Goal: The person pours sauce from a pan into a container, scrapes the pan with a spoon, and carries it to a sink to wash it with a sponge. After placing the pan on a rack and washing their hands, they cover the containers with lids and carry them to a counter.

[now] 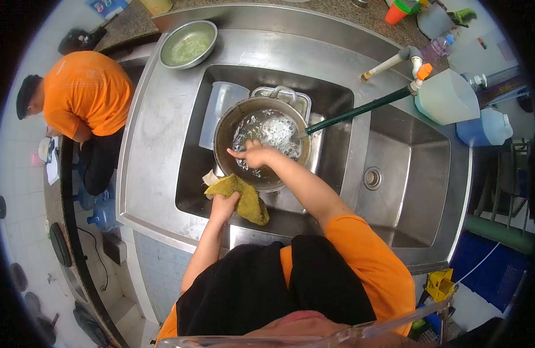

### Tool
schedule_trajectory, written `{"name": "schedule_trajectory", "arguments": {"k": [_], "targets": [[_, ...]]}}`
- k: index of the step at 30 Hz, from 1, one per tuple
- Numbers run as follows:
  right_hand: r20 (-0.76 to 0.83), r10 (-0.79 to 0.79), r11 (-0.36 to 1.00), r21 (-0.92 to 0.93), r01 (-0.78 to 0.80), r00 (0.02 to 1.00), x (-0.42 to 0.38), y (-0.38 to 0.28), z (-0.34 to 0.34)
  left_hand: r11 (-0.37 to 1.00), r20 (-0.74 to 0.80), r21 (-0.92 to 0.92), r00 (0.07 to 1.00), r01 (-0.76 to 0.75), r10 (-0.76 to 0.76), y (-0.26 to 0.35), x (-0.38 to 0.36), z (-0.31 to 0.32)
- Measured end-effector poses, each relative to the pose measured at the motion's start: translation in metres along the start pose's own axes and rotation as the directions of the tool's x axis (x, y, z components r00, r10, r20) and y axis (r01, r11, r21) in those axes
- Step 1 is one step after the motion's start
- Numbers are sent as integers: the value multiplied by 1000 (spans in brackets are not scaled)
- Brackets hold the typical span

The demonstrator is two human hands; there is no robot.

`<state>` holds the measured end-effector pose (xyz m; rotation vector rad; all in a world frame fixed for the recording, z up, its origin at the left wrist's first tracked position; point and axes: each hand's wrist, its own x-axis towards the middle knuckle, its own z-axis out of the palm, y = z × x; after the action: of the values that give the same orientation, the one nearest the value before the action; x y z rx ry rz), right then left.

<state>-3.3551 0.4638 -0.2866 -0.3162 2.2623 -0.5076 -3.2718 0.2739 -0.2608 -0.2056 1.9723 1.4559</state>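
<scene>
A large round metal pot stands in the left sink basin, with bubbly water inside. A green hose runs from the tap to the pot's right rim, where water foams. Over the water, near the middle of the pot, is my right hand, its fingers apart and nothing in it. My left hand is closed on a yellow-green cloth, which hangs beside the pot's lower left edge. Behind the pot lie a translucent plastic container and a metal tray, both partly hidden.
A metal bowl with pale green contents sits at the counter's back left. The right basin has a drain. White and blue containers stand at the right. Another person in orange is at the left.
</scene>
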Motion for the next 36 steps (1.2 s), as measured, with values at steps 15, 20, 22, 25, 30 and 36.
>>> {"name": "schedule_trajectory", "arguments": {"k": [15,20,22,25,30,36], "targets": [[-45,-75,992,-107,69,996,-32,32,59,974,-145,98,965,-205,218,14,0,-10],[-268,-120,990,36,135,956,-35,69,54,962,-167,208,962,-179,215,18,-1,-19],[-70,271,958,116,-262,960,-18,72,42,962,-191,215,959,-167,209,16,0,-18],[-405,24,982,-162,-97,914,-26,27,75,962,-219,194,948,-192,233,6,6,-17],[-359,-318,948,-149,283,878,-47,54,68,961,-196,214,956,-176,219,15,-1,-18],[-752,-83,939,-279,-201,654,-72,108,44,963,-211,173,947,-207,242,38,-13,-15]]}}
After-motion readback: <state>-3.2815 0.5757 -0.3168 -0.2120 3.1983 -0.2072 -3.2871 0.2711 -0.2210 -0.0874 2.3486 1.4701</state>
